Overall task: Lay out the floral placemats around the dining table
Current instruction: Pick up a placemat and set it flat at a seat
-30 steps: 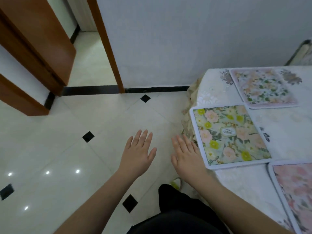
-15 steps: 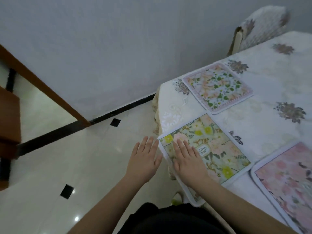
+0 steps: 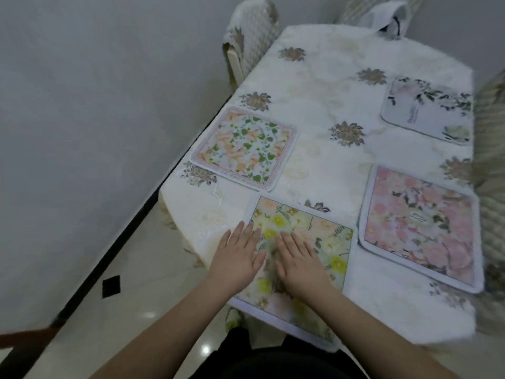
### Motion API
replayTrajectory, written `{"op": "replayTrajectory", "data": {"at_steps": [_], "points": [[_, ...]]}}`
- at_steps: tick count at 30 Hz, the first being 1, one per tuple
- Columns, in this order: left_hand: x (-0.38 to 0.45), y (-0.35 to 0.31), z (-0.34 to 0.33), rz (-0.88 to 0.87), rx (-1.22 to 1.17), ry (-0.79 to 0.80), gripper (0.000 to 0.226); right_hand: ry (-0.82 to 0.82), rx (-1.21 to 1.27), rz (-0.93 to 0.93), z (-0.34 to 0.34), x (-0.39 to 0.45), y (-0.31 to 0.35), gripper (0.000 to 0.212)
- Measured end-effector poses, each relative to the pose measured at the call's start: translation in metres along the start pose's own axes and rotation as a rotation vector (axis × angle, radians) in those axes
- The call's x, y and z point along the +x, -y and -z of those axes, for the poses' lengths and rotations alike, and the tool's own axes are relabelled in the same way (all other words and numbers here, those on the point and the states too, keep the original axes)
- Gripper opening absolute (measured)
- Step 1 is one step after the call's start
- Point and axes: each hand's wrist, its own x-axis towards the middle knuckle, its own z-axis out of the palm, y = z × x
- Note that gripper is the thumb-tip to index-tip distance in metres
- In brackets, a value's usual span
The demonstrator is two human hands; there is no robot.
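Placemats, four, rectangular with rounded corners and pale borders, laid flat on a worktop (image 3: pixel 328 127) covered by a white lace-textured cloth printed with brown-gold flower motifs.

Yellow-and-peach placemat (image 3: pixel 314 242): nearest the person, at the near-left corner of the worktop; yellow and pink blossoms with grey-green leaves on a pale ground; its near edge lies at or slightly past the cloth edge. Left hand (image 3: pixel 236 258): fingers straight and close together, palm down, lying across this mat's left border and the cloth beside it. Right hand (image 3: pixel 299 259): fingers straight, slightly spread, palm flat on the mat's surface. Neither hand curls round anything.

Orange-and-green placemat (image 3: pixel 246 149): along the left edge, farther away; peach flowers and green leaves inside a thin pink patterned frame.

Pink placemat (image 3: pixel 420 231): near the right edge, just beside the first mat; soft pink blooms, small central label, print blurred.

White placemat (image 3: pixel 429 110): far right, pale ground with dark leaves around the edges and lettering too small to read.

Chair (image 3: pixel 251 31): at the far-left side, back draped in quilted cream fabric. Second chair (image 3: pixel 388 17): at the far end, similar covering.

Floor (image 3: pixel 123 291): glossy cream tile with a small black diamond inset and a black skirting line along a plain grey-white wall (image 3: pixel 95 105).
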Motion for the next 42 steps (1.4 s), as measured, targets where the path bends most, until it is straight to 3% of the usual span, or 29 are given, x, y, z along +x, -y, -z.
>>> {"op": "replayTrajectory", "data": {"at_steps": [9,14,26,30,35,42], "points": [[0.038,0.025,-0.005,-0.321,0.089,0.043,0.062,-0.041,0.113,-0.375,-0.031,-0.018,0.01,0.064],[0.035,0.024,-0.034,-0.382,0.127,0.036,0.066,-0.051,0.129,-0.387,-0.057,-0.037,-0.007,0.066],[0.033,0.026,-0.05,-0.347,0.076,-0.008,0.061,-0.166,0.141,-0.418,-0.074,-0.059,-0.046,0.068],[0.03,0.03,-0.053,-0.204,-0.008,-0.05,0.057,-0.167,0.133,-0.443,-0.077,-0.061,-0.047,0.071],[0.023,0.028,-0.049,0.0,-0.078,-0.042,0.063,-0.204,0.239,-0.7,-0.079,-0.059,-0.044,0.086],[0.024,0.025,-0.041,-0.048,-0.036,-0.018,0.059,-0.276,0.275,-0.686,-0.072,-0.072,-0.047,0.079]]}}
